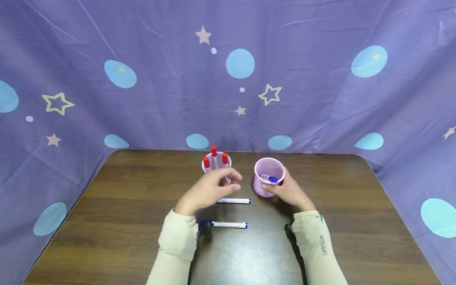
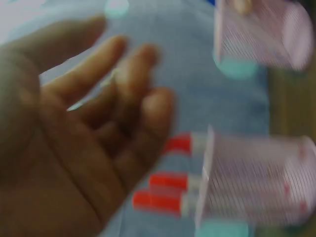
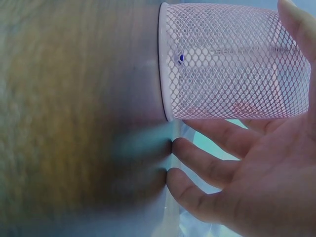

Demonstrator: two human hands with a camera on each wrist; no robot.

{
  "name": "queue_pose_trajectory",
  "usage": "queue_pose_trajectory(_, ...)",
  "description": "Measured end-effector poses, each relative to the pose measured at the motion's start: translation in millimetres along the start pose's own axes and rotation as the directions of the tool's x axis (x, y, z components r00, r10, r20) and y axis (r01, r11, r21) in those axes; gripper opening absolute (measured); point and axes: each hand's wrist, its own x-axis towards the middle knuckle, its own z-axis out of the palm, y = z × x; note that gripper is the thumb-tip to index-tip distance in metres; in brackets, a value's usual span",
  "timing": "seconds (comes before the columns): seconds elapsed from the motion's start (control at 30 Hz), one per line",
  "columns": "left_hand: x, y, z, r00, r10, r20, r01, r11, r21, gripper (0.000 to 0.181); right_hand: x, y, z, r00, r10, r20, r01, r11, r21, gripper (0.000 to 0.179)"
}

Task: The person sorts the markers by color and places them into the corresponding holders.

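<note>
Head view shows you that your left hand [image 1: 210, 186] is in the air over the table [image 1: 142, 190], with the fingers loosely bent, a gap between thumb and pointing finger, and nothing held in them. Just behind this hand stands one pink mesh cup [image 2: 256, 168], upright, and three markers with red caps [image 1: 213, 151] stick out from its top. Your right hand [image 1: 287, 192] grips the other pink cup [image 1: 258, 185] from its right side: the thumb lies across the near wall, and the other fingers are on the far side. This second cup is also upright, to the right of the first one and apart from it, and inside it leans a marker with a blue cap [image 1: 273, 179]. From the right wrist you can see this marker through the holes of the wall, while your lowest fingers are spread below the cup. On the table, nearer to you than the cups, lie two white and blue markers, about parallel; the farther one [image 1: 235, 201] is partly hidden by your left hand, and the nearer one [image 1: 229, 225] is partly covered by a black piece [image 1: 204, 228] at your left wrist.
</note>
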Motion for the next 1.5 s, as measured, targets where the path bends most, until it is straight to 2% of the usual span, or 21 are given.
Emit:
queue_pose_trajectory(0.07,-10.8,-7.8,0.0,0.998,-0.051,0.041,0.046,0.994,0.102,0.017,-0.3,-1.9,-2.5,1.0,0.001,0.001,-0.001,1.0,-0.001,0.087)
queue_pose_trajectory(0.13,-16.6,-13.5,2.0,0.994,-0.089,0.061,0.076,0.978,0.196,0.017,-0.9,-3.7,-6.1,1.0,-0.002,0.001,0.002,1.0,0.003,0.087)
queue_pose_trajectory(0.23,-19.3,-22.5,7.4,0.99,-0.129,0.052,0.105,0.938,0.33,0.017,-2.3,-5.6,-11.0,1.0,-0.003,0.002,0.003,1.0,0.008,0.086)
queue_pose_trajectory(0.3,-20.3,-29.1,10.5,0.987,-0.156,0.035,0.131,0.912,0.388,0.017,-3.1,-6.4,-12.3,1.0,-0.008,0.001,0.008,1.0,0.012,0.086)
queue_pose_trajectory(0.47,-21.5,-49.2,18.8,0.968,-0.252,-0.008,0.218,0.821,0.528,0.021,-4.7,-4.7,-11.3,1.0,0.005,0.001,-0.005,1.0,-0.008,0.086)
queue_pose_trajectory(0.57,-22.5,-59.6,21.7,0.955,-0.297,-0.02,0.257,0.79,0.557,0.026,-4.6,-3.4,-9.1,1.0,0.005,0.004,-0.005,1.0,-0.011,0.085)
queue_pose_trajectory(0.63,-22.9,-65.0,22.6,0.951,-0.306,-0.036,0.273,0.786,0.555,0.026,-3.7,-3.4,-7.5,1.0,-0.006,0.009,0.006,1.0,0.001,0.084)
queue_pose_trajectory(0.77,-23.5,-74.5,23.6,0.955,-0.286,-0.073,0.278,0.791,0.545,0.021,-2.0,-4.4,-5.3,0.999,-0.029,0.013,0.029,0.999,0.024,0.083)
queue_pose_trajectory(0.97,-26.6,-82.5,23.7,0.961,-0.268,-0.074,0.265,0.802,0.535,0.025,-1.8,-7.3,-2.6,0.999,-0.038,0.018,0.037,0.999,0.034,0.083)
queue_pose_trajectory(1.1,-28.2,-83.2,21.1,0.959,-0.279,-0.055,0.266,0.814,0.517,0.025,-3.4,-7.0,-1.8,1.0,-0.019,0.019,0.019,1.0,0.012,0.086)
queue_pose_trajectory(1.27,-29.4,-81.4,15.9,0.946,-0.322,-0.029,0.296,0.829,0.474,0.023,-4.4,-6.0,-0.2,1.0,-0.008,0.013,0.008,1.0,-0.013,0.087)
queue_pose_trajectory(1.37,-29.9,-79.7,12.3,0.944,-0.329,-0.033,0.306,0.83,0.466,0.022,-4.0,-5.7,0.7,1.0,0.003,0.015,-0.003,1.0,-0.017,0.088)
queue_pose_trajectory(1.5,-31.6,-75.6,6.5,0.948,-0.315,-0.052,0.304,0.839,0.451,0.019,-2.8,-5.3,1.6,1.0,0.019,0.022,-0.018,1.0,-0.013,0.088)
